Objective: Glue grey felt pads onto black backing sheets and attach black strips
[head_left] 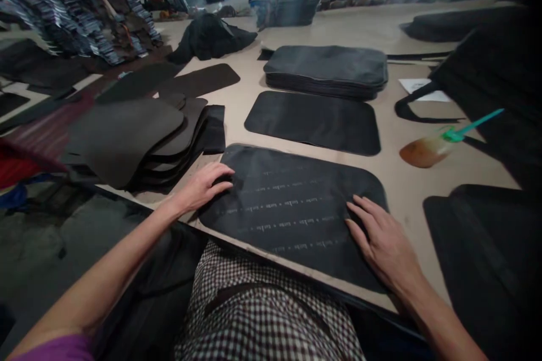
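A black sheet with rounded corners and rows of pale printed lettering (283,214) lies flat at the table's near edge. On its left end rests my left hand (207,185), fingers stretched out over the sheet. My right hand (379,237) lies on the right end with its fingers spread. Neither hand grips anything. Just beyond is a plain black sheet (315,121) of similar shape. Farther back stands a neat stack of black sheets (326,65).
To the left, brown-black cut pieces (131,132) overlap in a loose pile. At right lie a clear bag with amber contents and a green-blue stem (425,151), a black strap (406,110) and more black pieces (486,248). The table's front edge runs close to my body.
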The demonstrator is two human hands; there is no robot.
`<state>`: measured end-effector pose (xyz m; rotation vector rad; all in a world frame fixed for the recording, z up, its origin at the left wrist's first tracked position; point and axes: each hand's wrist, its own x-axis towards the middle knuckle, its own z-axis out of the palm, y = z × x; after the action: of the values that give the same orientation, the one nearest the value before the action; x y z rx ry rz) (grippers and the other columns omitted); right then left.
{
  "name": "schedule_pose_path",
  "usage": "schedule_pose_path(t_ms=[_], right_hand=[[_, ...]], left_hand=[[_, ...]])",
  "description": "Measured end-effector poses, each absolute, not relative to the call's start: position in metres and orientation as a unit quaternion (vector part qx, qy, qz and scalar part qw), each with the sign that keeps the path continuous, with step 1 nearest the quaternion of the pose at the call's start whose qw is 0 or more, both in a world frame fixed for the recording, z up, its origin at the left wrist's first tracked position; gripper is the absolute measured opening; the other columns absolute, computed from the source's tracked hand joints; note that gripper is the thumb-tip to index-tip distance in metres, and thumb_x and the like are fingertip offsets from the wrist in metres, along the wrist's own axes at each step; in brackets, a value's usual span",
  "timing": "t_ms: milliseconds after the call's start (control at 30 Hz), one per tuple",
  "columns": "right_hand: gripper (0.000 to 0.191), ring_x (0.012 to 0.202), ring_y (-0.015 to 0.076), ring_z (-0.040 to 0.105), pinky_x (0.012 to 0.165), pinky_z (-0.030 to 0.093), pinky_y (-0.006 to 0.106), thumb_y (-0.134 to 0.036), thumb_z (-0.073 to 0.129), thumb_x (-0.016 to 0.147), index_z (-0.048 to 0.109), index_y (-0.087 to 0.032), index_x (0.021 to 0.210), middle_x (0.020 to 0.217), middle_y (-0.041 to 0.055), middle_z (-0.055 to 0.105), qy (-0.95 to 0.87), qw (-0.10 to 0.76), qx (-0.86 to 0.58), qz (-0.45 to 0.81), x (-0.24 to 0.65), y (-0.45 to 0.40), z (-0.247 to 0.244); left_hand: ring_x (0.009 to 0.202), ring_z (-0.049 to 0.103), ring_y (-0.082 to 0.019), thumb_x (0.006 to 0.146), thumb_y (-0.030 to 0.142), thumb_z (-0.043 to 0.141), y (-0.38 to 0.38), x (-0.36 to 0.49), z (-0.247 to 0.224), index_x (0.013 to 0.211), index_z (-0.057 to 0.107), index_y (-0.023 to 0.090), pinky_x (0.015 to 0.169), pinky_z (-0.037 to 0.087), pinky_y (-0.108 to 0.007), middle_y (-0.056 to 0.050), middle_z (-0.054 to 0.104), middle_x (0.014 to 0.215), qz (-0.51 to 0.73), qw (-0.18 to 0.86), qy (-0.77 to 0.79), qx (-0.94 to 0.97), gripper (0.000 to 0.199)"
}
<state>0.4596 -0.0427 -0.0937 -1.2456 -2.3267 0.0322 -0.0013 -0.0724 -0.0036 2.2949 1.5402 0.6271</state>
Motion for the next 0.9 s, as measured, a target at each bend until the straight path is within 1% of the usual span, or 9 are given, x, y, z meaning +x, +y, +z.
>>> schedule_pose_path(t_ms=[100,167,233,333,533,733,900], right_hand=[[0.038,0.138,0.0324,0.050,0.112,0.045,0.053,-0.037,0.048,0.106,0.054,-0.019,0.139,0.148,0.0135,0.054,-0.855,0.253,-0.452,0.006,0.460,-0.042,-0.095],[0.039,0.137,0.0324,0.050,0.111,0.045,0.053,-0.038,0.048,0.106,0.055,-0.018,0.138,0.148,0.0141,0.054,-0.857,0.254,-0.448,0.004,0.460,-0.041,-0.096],[0.039,0.137,0.0326,0.051,0.111,0.046,0.053,-0.039,0.047,0.106,0.055,-0.017,0.138,0.148,0.0148,0.054,-0.859,0.254,-0.444,0.004,0.461,-0.041,-0.096],[0.040,0.137,0.0329,0.050,0.111,0.046,0.053,-0.040,0.046,0.106,0.056,-0.017,0.137,0.148,0.0152,0.054,-0.860,0.250,-0.444,0.003,0.462,-0.040,-0.097],[0.040,0.136,0.0324,0.051,0.111,0.045,0.053,-0.041,0.045,0.106,0.056,-0.018,0.137,0.148,0.0146,0.054,-0.860,0.255,-0.442,0.003,0.462,-0.040,-0.096],[0.041,0.136,0.0331,0.051,0.111,0.046,0.053,-0.043,0.043,0.107,0.057,-0.017,0.136,0.147,0.0148,0.055,-0.860,0.253,-0.444,0.004,0.462,-0.040,-0.097],[0.043,0.136,0.0335,0.051,0.111,0.045,0.054,-0.045,0.043,0.106,0.056,-0.018,0.137,0.147,0.0146,0.055,-0.859,0.252,-0.445,0.008,0.463,-0.040,-0.097]], left_hand=[[0.128,0.054,-0.023,0.100,0.038,0.061,-0.118,-0.010,-0.006,0.133,0.060,0.026,0.112,0.043,-0.039,-0.009,0.061,0.134,0.200,0.205,0.513,0.809,0.036],[0.130,0.053,-0.024,0.098,0.037,0.063,-0.138,-0.015,-0.012,0.132,0.061,0.025,0.113,0.042,-0.041,-0.010,0.060,0.136,0.193,0.209,0.497,0.820,0.036],[0.131,0.052,-0.024,0.098,0.035,0.064,-0.149,-0.018,-0.019,0.127,0.064,0.024,0.113,0.040,-0.043,-0.010,0.060,0.136,0.189,0.197,0.493,0.826,0.031],[0.130,0.052,-0.024,0.100,0.036,0.062,-0.152,-0.019,-0.024,0.122,0.067,0.023,0.112,0.039,-0.044,-0.009,0.061,0.135,0.173,0.170,0.497,0.833,0.026],[0.126,0.054,-0.025,0.101,0.040,0.059,-0.149,-0.016,-0.017,0.120,0.065,0.023,0.108,0.036,-0.044,-0.010,0.063,0.133,0.124,0.120,0.489,0.855,0.026],[0.128,0.055,-0.025,0.100,0.042,0.061,-0.148,-0.022,-0.015,0.126,0.064,0.024,0.113,0.031,-0.045,-0.010,0.063,0.136,0.108,0.130,0.464,0.870,0.032],[0.129,0.055,-0.025,0.100,0.041,0.061,-0.150,-0.022,-0.017,0.126,0.064,0.023,0.112,0.030,-0.045,-0.010,0.064,0.136,0.112,0.127,0.472,0.865,0.032]])
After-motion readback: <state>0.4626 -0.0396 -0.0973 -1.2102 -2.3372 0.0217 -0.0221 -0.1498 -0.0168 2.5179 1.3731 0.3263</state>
